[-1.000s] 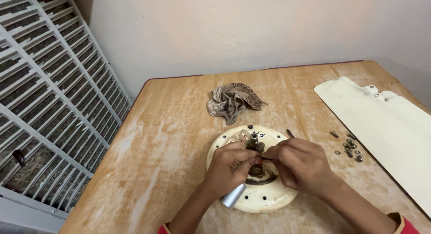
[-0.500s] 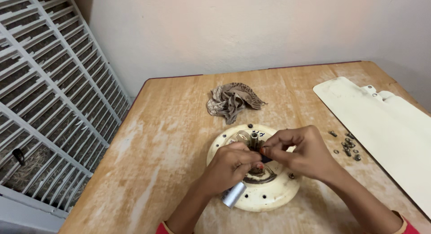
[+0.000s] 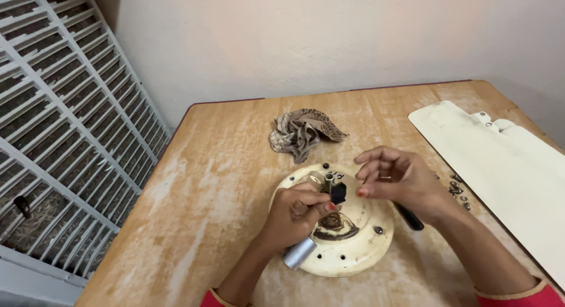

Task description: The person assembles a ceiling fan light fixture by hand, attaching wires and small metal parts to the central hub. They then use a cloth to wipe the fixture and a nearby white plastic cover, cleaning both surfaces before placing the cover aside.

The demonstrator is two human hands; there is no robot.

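A cream round metal disc point(image 3: 359, 251) lies on the wooden table, with a short metal shaft point(image 3: 329, 180) standing up near its far edge. My left hand point(image 3: 292, 216) is closed around a silver cylindrical tool point(image 3: 299, 254). That hand's thumb and fingertips pinch a small black piece point(image 3: 338, 193) right by the shaft. My right hand point(image 3: 400, 178) hovers just right of the shaft, above the disc's right edge. Its fingers are loosely curled and apart, and I see nothing gripped in them. Part of a black handle point(image 3: 409, 218) shows beneath this hand.
A crumpled brown patterned rag point(image 3: 301, 132) lies behind the disc. A long cream fan blade point(image 3: 506, 166) stretches along the table's right side, with several small screws and nuts point(image 3: 458, 190) beside it. A white metal grille point(image 3: 65, 118) stands to the left of the table.
My right hand has let go at the disc's centre, lifted and moved right with its fingers spread. My left hand stays at the shaft with the black piece now exposed.
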